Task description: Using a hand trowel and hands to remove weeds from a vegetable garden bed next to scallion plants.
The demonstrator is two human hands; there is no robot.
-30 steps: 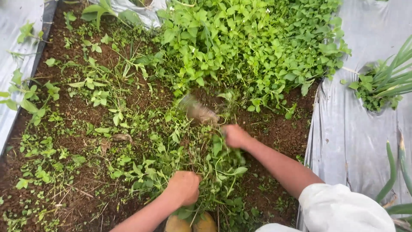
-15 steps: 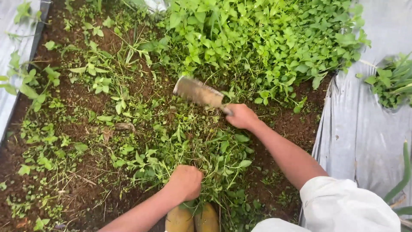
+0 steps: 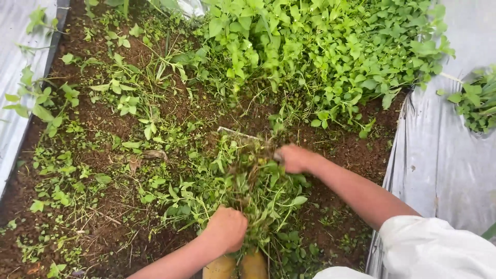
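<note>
Left hand (image 3: 226, 229): fisted around uprooted weeds (image 3: 248, 186), near soil bed (image 3: 103, 227) front edge.
Right hand (image 3: 293, 158): clenched on hoe blade (image 3: 238, 135) handle, mid-bed.

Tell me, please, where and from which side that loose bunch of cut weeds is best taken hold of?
Probably low on the weed bunch, at the near end where the left hand closes on its gathered stems, coming from the near side; farther up, the leaves splay loosely.

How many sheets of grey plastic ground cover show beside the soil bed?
2: one grey plastic sheet along the left edge, the other on the right, with plants poking through a hole. More may lie outside the picture.
</note>
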